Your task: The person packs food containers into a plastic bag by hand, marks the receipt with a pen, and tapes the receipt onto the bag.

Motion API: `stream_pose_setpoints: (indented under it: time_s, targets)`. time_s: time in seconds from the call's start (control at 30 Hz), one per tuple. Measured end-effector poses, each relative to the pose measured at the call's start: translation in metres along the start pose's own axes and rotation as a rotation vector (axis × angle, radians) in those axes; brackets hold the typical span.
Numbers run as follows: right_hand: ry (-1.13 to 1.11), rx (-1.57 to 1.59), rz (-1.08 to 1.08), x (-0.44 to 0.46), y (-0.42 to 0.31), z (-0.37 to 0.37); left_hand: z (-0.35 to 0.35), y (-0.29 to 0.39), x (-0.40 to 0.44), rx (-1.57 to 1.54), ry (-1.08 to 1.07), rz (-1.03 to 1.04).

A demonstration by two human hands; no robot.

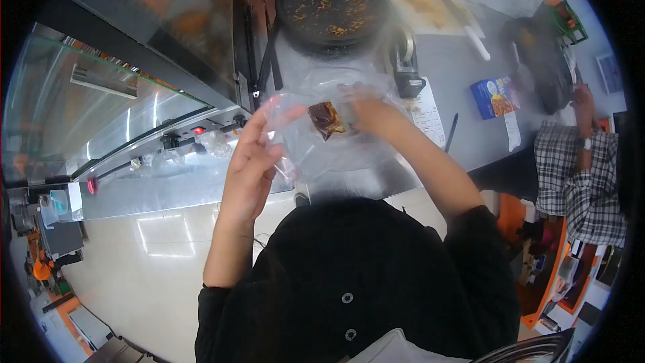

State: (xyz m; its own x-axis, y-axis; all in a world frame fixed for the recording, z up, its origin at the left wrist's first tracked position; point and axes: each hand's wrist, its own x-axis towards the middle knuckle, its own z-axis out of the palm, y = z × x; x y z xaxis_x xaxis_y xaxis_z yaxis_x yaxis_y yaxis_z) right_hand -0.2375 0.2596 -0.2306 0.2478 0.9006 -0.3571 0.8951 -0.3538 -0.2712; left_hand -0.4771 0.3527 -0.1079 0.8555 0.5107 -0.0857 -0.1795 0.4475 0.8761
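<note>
A clear plastic bag point(316, 158) is spread in front of me over the counter's front edge. Inside or beneath its film shows a small dark brown and amber packet point(326, 119), its contents too unclear to name. My left hand point(252, 154) holds the bag's left side, fingers curled at the film and thumb pointing inward. On the packet's right, my right hand point(371, 113) is at the bag's upper right part. Its fingers are blurred and partly veiled by plastic, so their grip does not show.
Behind the bag sits a round black pan point(332, 17) with food crumbs. A tape dispenser point(407, 67), paper slip point(426, 114), pen point(451, 132), blue box point(494, 97) and knife point(478, 44) lie rightward. A glass display case point(107, 107) stands left; a person in a checked shirt point(581, 175) stands right.
</note>
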Motion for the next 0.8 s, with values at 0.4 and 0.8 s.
stream_pose_setpoints:
  time_s: [0.4, 0.8]
  targets:
    - [0.288, -0.348, -0.385, -0.137, -0.049, -0.192, -0.010, 0.052, 0.014, 0.467, 0.255, 0.542]
    - [0.623, -0.312, -0.463, -0.112, 0.001, -0.165, -0.084, -0.014, 0.027, 0.587, 0.306, 1.638]
